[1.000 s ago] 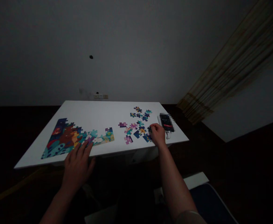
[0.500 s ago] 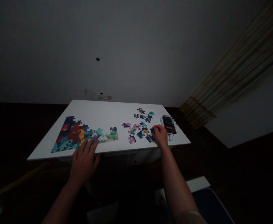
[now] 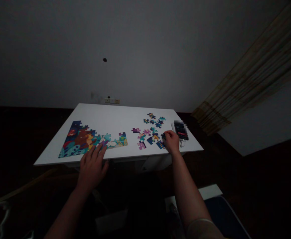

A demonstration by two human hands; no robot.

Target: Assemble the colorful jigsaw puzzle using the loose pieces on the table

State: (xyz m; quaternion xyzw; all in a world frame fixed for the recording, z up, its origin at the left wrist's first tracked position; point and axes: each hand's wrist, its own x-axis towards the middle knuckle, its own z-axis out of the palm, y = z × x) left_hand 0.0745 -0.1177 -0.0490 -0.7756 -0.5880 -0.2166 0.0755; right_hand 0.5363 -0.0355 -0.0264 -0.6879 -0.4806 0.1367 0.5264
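Note:
A partly joined jigsaw puzzle (image 3: 78, 141) with a brown bear and white rabbits lies on the left of the white table (image 3: 105, 116). My left hand (image 3: 92, 164) rests at the table's front edge, fingers stretched over the puzzle's lower border. To the right, several loose puzzle pieces (image 3: 155, 136) are spread in a cluster. Beside them my right hand (image 3: 171, 141) is closed, thumb and fingertips pinching a dark puzzle piece (image 3: 163, 135) that is partly hidden by the fingers.
A blurred dark phone-like object (image 3: 181, 130) lies at the table's right, with a white cable (image 3: 182, 143) near it. Behind the table stands a grey wall with a socket strip (image 3: 112, 101). A curtain (image 3: 225, 93) hangs at right; a dark blue seat (image 3: 222, 215) is below.
The camera view has shifted slightly. Both hands keep nearly the same places on the table, and the right one still pinches the dark puzzle piece.

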